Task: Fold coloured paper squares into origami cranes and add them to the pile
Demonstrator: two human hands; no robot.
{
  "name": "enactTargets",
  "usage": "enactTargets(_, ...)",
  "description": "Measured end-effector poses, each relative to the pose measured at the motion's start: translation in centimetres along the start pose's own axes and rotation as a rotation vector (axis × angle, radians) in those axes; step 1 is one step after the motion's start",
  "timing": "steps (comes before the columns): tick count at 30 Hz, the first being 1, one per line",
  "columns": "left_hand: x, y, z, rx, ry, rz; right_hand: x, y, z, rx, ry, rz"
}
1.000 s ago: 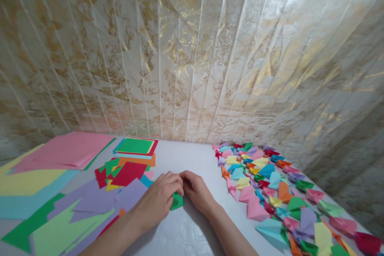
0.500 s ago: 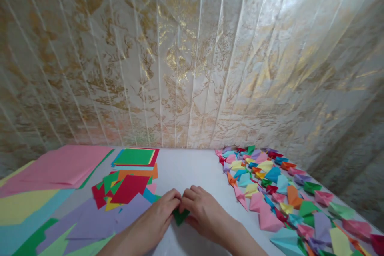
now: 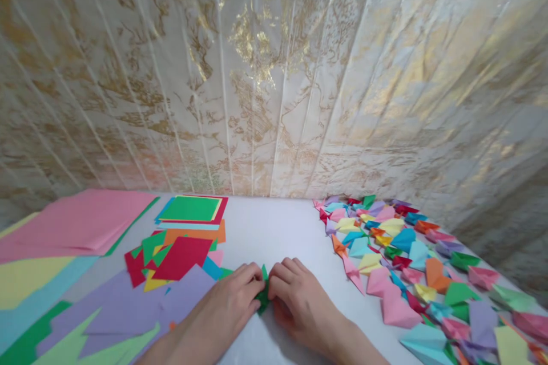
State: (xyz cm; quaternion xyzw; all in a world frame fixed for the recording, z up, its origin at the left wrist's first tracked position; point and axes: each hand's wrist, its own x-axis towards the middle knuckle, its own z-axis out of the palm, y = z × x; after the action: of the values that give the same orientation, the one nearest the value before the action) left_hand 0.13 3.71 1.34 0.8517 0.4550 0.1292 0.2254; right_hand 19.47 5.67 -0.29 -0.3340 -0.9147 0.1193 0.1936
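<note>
A small piece of folded green paper sits between my two hands, low in the middle of the head view. My left hand pinches its left side with curled fingers. From the other side, my right hand grips the paper's right edge, thumb and fingertips bent in. A green point sticks up between the fingertips, and another part shows below them. The fingers cover much of the paper, so its full shape is hidden.
Colored paper pieces, a red one on top, lie left of my hands. Beyond them is a neat stack with a green sheet. Large pink sheets lie far left. Many folded paper shapes cover the right side. A patterned curtain hangs behind the white table.
The green paper has been turned or refolded, with a point now standing up between my fingers. My right hand has shifted slightly right. The camera view has tilted a little downward.
</note>
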Motion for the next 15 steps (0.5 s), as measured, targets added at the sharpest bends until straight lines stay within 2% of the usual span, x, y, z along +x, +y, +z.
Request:
enactTargets(3,0.1,0.1,0.5,0.197,0.008,0.037,0.0,0.3,-0.5,0.085,-0.022,0.042)
enactTargets(6,0.2,-0.2,1.3,0.339,0.107,0.081,0.0,0.7,-0.7,0.188,0.008,0.117)
enactTargets(9,0.5,-0.6,2.1,0.373,0.195,0.112,0.1,1.1,-0.6,0.301,0.063,0.196)
enactTargets(15,1.9,0.0,2.8,0.373,0.227,-0.012,0.2,1.6,-0.4,0.428,0.118,0.287)
